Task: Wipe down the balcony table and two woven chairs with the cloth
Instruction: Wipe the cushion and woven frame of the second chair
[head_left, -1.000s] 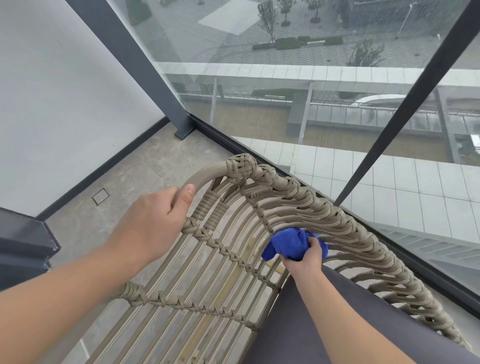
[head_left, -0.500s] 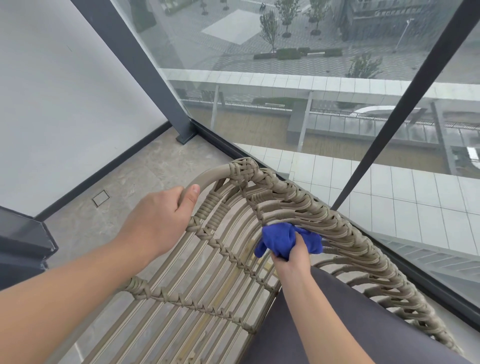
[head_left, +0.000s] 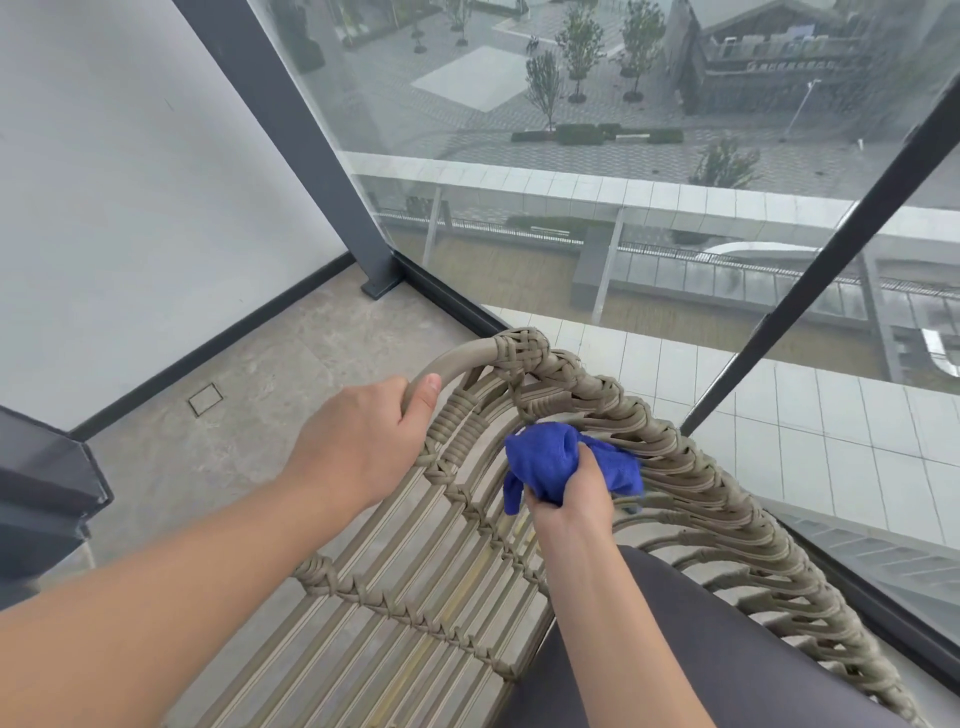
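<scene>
Glass balustrade (head_left: 571, 218), floor drain (head_left: 205, 399), possibly cushion (head_left: 727, 649).

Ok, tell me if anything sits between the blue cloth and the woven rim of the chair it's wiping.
Nothing visible does. The right hand grips the blue cloth and holds it against the inner weave of the woven chair just below the rim. The left hand holds the frame further along, clear of the cloth.

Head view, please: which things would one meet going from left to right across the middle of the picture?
White wall → floor drain → left hand gripping the chair's frame → blue cloth → right hand → woven chair rim → glass railing.
</scene>
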